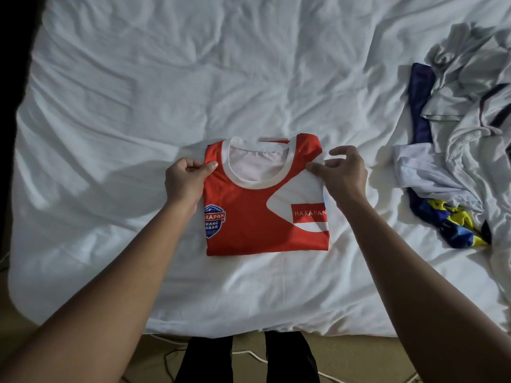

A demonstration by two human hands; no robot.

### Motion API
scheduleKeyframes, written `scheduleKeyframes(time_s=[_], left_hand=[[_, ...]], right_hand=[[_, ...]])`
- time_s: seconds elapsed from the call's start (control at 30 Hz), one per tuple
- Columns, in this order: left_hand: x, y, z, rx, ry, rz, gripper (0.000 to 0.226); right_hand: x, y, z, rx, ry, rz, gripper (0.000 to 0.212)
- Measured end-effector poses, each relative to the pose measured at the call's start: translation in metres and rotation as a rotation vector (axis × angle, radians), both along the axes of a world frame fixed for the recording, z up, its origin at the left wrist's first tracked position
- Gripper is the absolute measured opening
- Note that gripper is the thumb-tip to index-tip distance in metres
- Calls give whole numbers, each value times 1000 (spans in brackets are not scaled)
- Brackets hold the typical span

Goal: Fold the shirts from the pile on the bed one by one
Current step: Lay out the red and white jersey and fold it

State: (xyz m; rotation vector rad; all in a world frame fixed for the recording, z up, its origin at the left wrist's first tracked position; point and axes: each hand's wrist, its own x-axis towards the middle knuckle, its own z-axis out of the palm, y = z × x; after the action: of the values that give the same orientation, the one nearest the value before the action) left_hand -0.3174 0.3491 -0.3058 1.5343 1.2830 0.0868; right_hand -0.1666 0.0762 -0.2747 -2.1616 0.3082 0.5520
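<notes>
The bed, under a creased white sheet, fills the view. Left of centre, the left hand holds the left edge of the red shirt just below the shoulder. Its grip is clamped there, thumb on top of the cloth and the other fingers curled in beside the edge.

The shirt lies flat in the middle of the bed, near the person's side, folded into a compact, almost square block with no clearly longer side. Its white collar points away from the person towards the far side of the bed, and the folded bottom edge is nearest. A blue badge sits by the left edge and a red "HARAPAN" label on a white panel by the right edge.

The right hand pinches the right edge level with the collar. Its grip is closed on the cloth between thumb and forefinger, with the remaining fingers raised and loosely bent.

Well apart on the right lies the pile of crumpled grey and white shirts, with a blue and yellow garment at its near edge.
</notes>
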Motion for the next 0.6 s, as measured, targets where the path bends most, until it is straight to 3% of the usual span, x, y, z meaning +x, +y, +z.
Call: scheduleKeyframes(time_s=[0.13,0.23,0.37,0.5,0.6], left_hand=[[1,-1,1,-40,12,-49,44],[19,4,5,-21,38,1,47],[29,4,1,10,15,56,20],[19,-7,9,156,75,-7,28],[8,-21,18,470,-2,-195,36]], right_hand=[[-2,-1,-8,-9,74,24,69],[4,5,-9,19,80,-14,55],[16,16,-10,-41,18,3,28],[14,15,-9,-40,-13,-38,31],[-1,14,-5,-93,-231,22,44]])
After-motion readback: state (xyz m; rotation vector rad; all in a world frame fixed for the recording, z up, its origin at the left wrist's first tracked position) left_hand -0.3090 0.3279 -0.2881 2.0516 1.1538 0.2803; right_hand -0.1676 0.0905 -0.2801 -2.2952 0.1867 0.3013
